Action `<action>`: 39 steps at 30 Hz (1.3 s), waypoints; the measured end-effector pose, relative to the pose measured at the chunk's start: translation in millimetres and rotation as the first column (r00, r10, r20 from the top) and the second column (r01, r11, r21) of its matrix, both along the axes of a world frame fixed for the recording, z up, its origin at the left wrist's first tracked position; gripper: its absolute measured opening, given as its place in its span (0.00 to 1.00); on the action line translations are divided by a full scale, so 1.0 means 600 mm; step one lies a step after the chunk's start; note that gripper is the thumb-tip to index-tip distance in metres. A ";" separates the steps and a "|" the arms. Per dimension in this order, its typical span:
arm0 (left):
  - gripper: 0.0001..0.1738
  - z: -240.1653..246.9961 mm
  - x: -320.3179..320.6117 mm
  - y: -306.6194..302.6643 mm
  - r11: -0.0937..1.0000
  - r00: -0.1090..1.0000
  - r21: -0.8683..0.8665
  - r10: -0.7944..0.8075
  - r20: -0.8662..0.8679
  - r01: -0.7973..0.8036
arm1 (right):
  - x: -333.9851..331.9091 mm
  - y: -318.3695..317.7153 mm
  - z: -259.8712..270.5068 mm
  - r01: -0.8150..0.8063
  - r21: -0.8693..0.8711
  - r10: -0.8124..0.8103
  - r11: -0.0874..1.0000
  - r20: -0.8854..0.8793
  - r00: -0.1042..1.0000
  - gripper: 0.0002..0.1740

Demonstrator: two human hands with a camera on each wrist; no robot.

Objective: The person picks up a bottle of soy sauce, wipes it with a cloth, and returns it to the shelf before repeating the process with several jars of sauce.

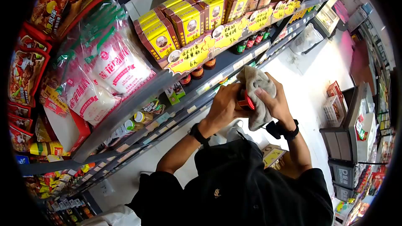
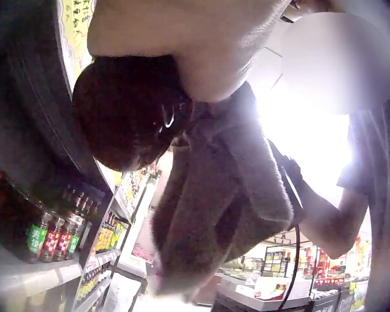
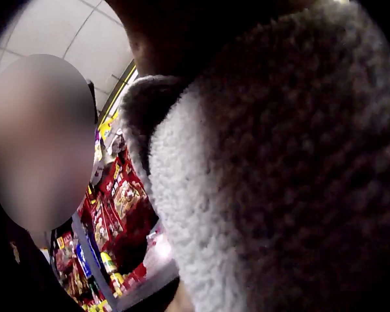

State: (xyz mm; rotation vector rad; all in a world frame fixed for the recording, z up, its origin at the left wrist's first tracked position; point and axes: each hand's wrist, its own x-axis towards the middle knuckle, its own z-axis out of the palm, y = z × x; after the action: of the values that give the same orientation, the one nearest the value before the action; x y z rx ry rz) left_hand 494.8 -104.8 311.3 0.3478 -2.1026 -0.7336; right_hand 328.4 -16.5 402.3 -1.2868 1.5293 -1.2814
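My left hand [image 1: 221,105] grips a small dark jar with a red label or rim [image 1: 246,100], held up in front of my chest. The jar's rounded dark end [image 2: 127,117] shows large in the left wrist view. In my right hand [image 1: 279,102] is a grey, fluffy cloth [image 1: 260,117], pinched with the thumb on top and lying against the jar. Its folds hang below the hands in the left wrist view, and the cloth [image 3: 201,214] fills much of the right wrist view. Most of the jar is hidden by fingers and cloth.
Left of my hands runs a shelf with yellow-brown boxes [image 1: 192,23], bagged white goods [image 1: 121,69] and yellow price tags [image 1: 226,37]. Small bottles [image 2: 52,237] stand on a lower shelf. A carton [image 1: 273,155] is on the floor, and a white basket [image 1: 333,111] stands across the aisle.
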 end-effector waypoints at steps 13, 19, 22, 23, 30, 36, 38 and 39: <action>0.38 -0.178 -0.075 0.026 0.584 0.924 0.786 0.152 -0.351 0.202 | -0.193 0.050 -0.242 0.499 0.224 -0.515 0.837 0.017 0.857 0.25; 0.39 -0.169 -0.183 -0.081 0.753 0.911 0.551 0.412 0.031 -0.360 | -0.288 0.136 -0.289 0.576 0.298 -0.621 0.761 0.079 0.780 0.29; 0.36 -0.176 -0.242 -0.133 0.735 0.867 0.528 0.498 0.007 -0.426 | -0.326 0.156 -0.298 0.642 0.273 -0.674 0.717 0.035 0.738 0.32; 0.34 -0.183 -0.254 -0.144 0.723 0.837 0.517 0.547 -0.022 -0.458 | -0.339 0.163 -0.293 0.649 0.279 -0.677 0.707 0.006 0.736 0.33; 0.42 -0.230 -0.323 -0.235 0.670 0.735 0.467 0.676 -0.060 -0.578 | -0.443 0.171 -0.299 0.668 0.364 -0.722 0.650 0.022 0.691 0.36; 0.45 -0.264 -0.332 -0.263 0.573 0.627 0.349 0.777 0.055 -0.741 | -0.503 0.138 -0.302 0.641 0.365 -0.685 0.675 -0.010 0.728 0.39; 0.45 -0.261 -0.336 -0.263 0.550 0.614 0.360 0.785 0.084 -0.753 | -0.522 0.122 -0.302 0.589 0.384 -0.629 0.711 -0.026 0.777 0.38; 0.45 -0.259 -0.338 -0.265 0.544 0.614 0.369 0.783 0.099 -0.754 | -0.529 0.111 -0.307 0.576 0.393 -0.617 0.717 -0.026 0.786 0.38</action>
State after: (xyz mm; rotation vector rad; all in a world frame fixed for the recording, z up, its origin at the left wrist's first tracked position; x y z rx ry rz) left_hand 291.8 -263.8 156.0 1.3515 -1.4571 -0.5683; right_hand 11.1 50.2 218.3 -0.4561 2.0861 -1.3043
